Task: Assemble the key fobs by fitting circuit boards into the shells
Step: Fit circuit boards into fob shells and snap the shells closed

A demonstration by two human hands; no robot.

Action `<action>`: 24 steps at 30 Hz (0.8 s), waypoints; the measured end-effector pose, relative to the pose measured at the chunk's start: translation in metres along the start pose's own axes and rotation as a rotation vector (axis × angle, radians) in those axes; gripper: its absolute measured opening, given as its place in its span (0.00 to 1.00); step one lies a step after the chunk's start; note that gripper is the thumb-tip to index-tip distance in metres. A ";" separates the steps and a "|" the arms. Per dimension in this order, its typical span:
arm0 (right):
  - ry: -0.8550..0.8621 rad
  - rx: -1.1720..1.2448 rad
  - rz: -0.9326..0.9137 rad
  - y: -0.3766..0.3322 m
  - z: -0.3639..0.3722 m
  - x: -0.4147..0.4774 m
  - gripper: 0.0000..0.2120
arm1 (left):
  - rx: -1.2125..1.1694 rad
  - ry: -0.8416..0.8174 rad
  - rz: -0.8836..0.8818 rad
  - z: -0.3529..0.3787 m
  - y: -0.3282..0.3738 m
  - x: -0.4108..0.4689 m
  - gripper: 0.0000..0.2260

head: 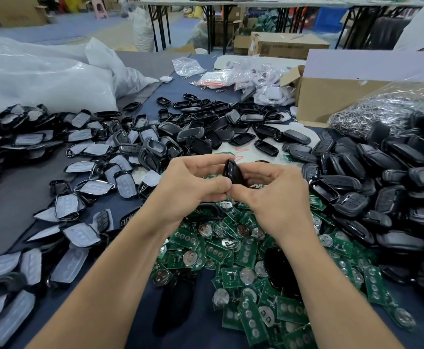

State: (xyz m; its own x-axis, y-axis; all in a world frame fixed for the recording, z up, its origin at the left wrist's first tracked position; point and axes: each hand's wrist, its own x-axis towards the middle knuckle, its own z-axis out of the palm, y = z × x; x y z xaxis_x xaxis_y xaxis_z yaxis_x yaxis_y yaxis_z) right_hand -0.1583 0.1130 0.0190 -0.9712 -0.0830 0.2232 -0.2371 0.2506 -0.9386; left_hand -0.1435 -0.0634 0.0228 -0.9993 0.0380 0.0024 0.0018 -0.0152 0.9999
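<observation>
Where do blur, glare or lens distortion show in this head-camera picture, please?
Head view: the glossy black oval key-fob shell, pinched by the left hand and right hand, is sharp; the green circuit boards below are crisp; the white plastic bags look washed out; wide-angle distortion stretches the frame edges; the far room is soft.

circuit boards (243,250) heaped on table (143,66) centre, shells (372,187) piled right, cardboard box (332,96) behind

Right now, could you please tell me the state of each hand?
Left hand: grips the black key fob, fingers curled round it.
Right hand: pinches the same black key fob from the other side.
</observation>
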 end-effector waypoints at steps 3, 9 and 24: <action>-0.023 -0.022 0.028 0.001 -0.001 0.000 0.20 | -0.008 0.033 0.022 0.002 -0.002 0.000 0.19; -0.075 -0.013 0.013 0.000 -0.003 -0.001 0.19 | 0.070 0.067 0.122 0.000 0.000 -0.002 0.21; 0.012 -0.311 -0.140 -0.005 0.007 -0.013 0.18 | 0.027 0.129 0.106 0.008 -0.002 -0.001 0.10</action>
State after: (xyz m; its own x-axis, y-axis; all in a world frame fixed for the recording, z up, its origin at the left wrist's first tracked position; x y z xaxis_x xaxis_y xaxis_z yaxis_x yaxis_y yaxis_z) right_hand -0.1442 0.1059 0.0188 -0.9284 -0.1271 0.3492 -0.3622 0.5198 -0.7737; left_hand -0.1427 -0.0558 0.0204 -0.9901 -0.0907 0.1072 0.1064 0.0143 0.9942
